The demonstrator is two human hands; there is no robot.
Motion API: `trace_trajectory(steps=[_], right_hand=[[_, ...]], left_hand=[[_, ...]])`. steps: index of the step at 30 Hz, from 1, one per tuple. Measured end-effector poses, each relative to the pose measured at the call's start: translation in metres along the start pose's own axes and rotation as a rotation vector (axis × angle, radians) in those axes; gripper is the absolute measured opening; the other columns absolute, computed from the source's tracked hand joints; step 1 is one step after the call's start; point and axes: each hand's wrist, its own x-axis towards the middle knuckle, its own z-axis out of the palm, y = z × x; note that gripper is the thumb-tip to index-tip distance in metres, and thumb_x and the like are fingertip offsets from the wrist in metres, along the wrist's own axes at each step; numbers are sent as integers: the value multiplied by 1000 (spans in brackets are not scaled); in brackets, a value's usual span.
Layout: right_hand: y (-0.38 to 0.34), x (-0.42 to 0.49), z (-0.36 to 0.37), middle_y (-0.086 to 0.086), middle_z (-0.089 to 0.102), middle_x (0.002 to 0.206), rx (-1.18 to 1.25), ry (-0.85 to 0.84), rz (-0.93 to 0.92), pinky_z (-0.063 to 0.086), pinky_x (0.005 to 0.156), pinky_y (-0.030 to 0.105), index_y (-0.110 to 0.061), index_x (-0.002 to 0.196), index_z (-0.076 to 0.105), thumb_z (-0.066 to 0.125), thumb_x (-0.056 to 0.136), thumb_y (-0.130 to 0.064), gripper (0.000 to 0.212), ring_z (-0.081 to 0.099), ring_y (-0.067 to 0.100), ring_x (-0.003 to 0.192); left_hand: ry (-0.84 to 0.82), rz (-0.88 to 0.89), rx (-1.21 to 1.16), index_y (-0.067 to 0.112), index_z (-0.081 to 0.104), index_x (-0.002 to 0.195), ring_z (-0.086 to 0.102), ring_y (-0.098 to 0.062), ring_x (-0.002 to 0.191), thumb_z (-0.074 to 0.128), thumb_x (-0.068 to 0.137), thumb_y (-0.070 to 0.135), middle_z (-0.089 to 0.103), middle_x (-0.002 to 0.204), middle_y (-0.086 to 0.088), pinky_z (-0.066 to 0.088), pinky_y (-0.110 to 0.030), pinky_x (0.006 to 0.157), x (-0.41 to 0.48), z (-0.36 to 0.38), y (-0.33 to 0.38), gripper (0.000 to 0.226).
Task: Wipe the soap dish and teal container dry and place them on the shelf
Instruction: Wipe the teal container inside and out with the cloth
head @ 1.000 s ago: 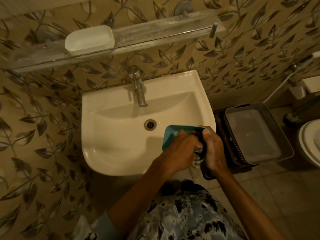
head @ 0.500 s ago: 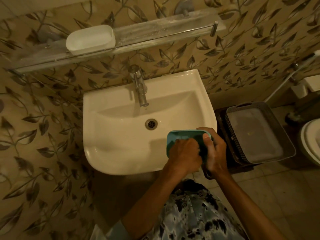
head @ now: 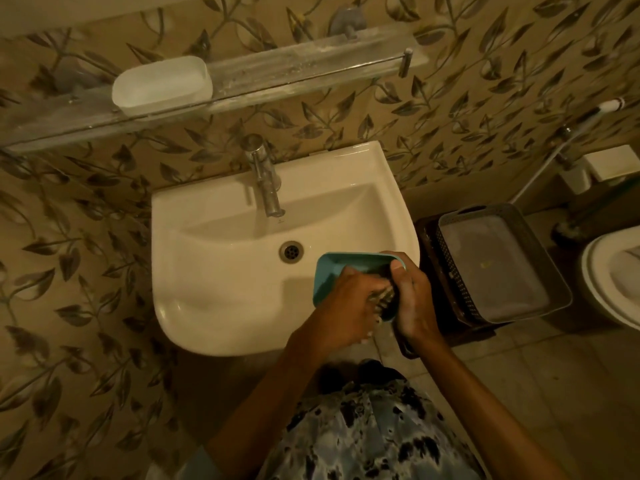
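Since the earlier frame, the left hand [head: 341,299] was drawn back, gripping a patterned cloth [head: 382,295] inside the teal container [head: 332,271]. This container is held by the right hand [head: 412,299] above the sink [head: 221,265].

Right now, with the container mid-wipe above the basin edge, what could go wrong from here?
1. The teal container is held by its right end in the right hand while the left hand rubs the cloth inside; it could slip into the sink or onto the floor.
2. The narrow shelf already carries the soap dish, so careless placement might knock it off.
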Motion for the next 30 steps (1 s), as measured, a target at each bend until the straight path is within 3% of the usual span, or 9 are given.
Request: trace_trajectory(steps=[4,7,12,16,19,21,24,26,30], right_hand=[[6,-10,1,2,70,97,37,26,37,52,81,28,-18,102,67,39,91,-50,44,66,19,95],[4,-12,3,-3,69,99,-7,19,2,52,81,26,-19,103,67,39,91,-50,43,64,14,96],[-1,-5,-2,-9,69,100,18,24,-45,53,82,28,-28,103,66,40,92,-47,34,64,15,98],[-10,12,-11,-10,68,104,-10,45,-74,54,82,30,-35,107,65,41,93,-50,32,64,14,100],[-16,20,-12,-4,68,106,-12,37,-97,53,86,37,-31,110,65,41,94,-48,34,63,19,103],[-19,23,-9,-12,68,104,-11,25,-104,53,85,30,-37,107,65,41,93,-48,30,63,14,102],[-25,22,-2,-19,66,101,-22,-2,-113,50,79,15,-36,107,63,41,92,-49,30,62,3,98],[-31,20,6,-20,66,100,-10,-34,-137,48,77,11,-30,108,63,42,93,-47,31,62,0,97],[-40,16,17,-18,66,103,-55,-94,-272,47,82,12,-19,111,64,47,94,-36,29,62,2,99]], left_hand=[[17,-166,653,18,49,131,42,-30,112,58,89,18,55,127,-7,39,-33,87,-1,12,-20,43],[141,-292,679,12,50,126,44,-29,111,55,92,19,57,124,-11,41,-33,86,-9,13,-22,36],[150,-296,83,15,65,112,65,-16,92,57,88,9,68,102,-3,50,-19,70,-13,-19,-6,25],[402,-316,-309,18,70,87,66,-8,77,57,90,8,70,83,4,51,-22,68,-19,-64,-11,17],[554,-306,-794,27,72,84,70,-10,87,59,87,11,75,86,5,55,-21,70,-28,-82,-15,20],[583,-235,-910,26,73,87,69,-19,94,58,82,18,74,91,1,58,-30,74,-33,-84,-17,18],[615,-68,-492,19,66,103,63,-8,95,58,85,17,66,100,1,55,-19,75,-43,-67,-13,20],[498,-26,-114,14,60,119,52,-4,105,58,86,16,52,118,-2,50,-15,86,-45,-46,-14,34],[236,-203,421,24,50,131,37,-16,134,48,84,19,42,147,1,22,-41,107,-44,-14,-11,47]])
